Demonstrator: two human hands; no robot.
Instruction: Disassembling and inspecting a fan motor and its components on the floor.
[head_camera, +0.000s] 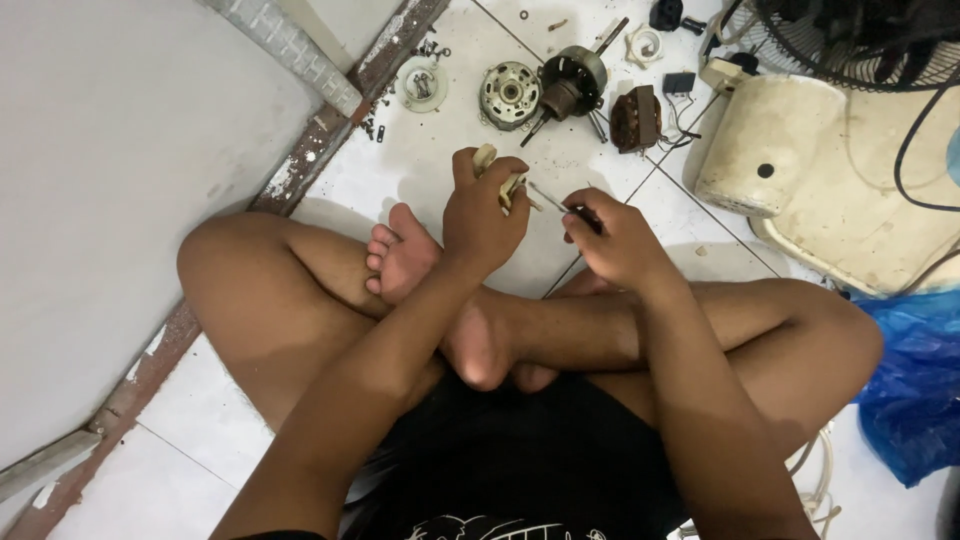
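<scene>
I sit cross-legged on a white tiled floor (440, 150). My left hand (482, 215) grips a small cream-coloured plastic part (487, 158), most of it hidden by the fingers. My right hand (615, 238) holds a thin screwdriver (552, 200) by its dark handle, with the metal tip pointing left and touching the cream part. Both hands hover above my crossed feet, close together.
Ahead on the floor lie a round motor end cover (510, 95), a motor with a shaft (572, 82), a brown wound coil block (636, 118), a white round cap (421, 83) and loose screws (372, 128). A cream fan base (800, 150) stands right, a blue plastic bag (915, 380) beside my knee.
</scene>
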